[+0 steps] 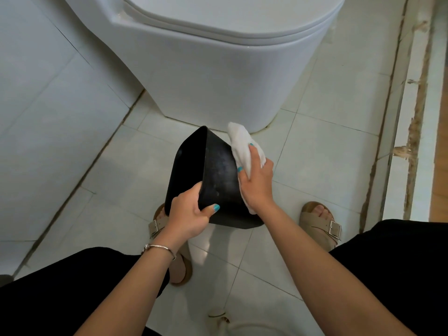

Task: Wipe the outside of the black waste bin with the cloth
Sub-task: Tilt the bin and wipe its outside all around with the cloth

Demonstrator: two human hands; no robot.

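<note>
Currently the left grip [188,218] clamps the near corner of the smooth black plastic waste bin [218,180], thumb on the outer wall, fingers wrapped round the edge. The bin is tilted up off the pale tiled floor [315,151], one long side facing the camera, just in front of the white ceramic toilet [218,69]. The right grip [257,180] holds a crumpled white cloth [242,146], pressing it on the bin's right-hand wall.

Risks, my read:
- One-corner hold on slick plastic; hard wiping pressure could twist the bin out of the hand.
- Cloth is bunched, so contact is patchy. The dusty facing wall may get streaked, not cleaned.
- The loose cloth tail near the toilet base could drag on it.
</note>
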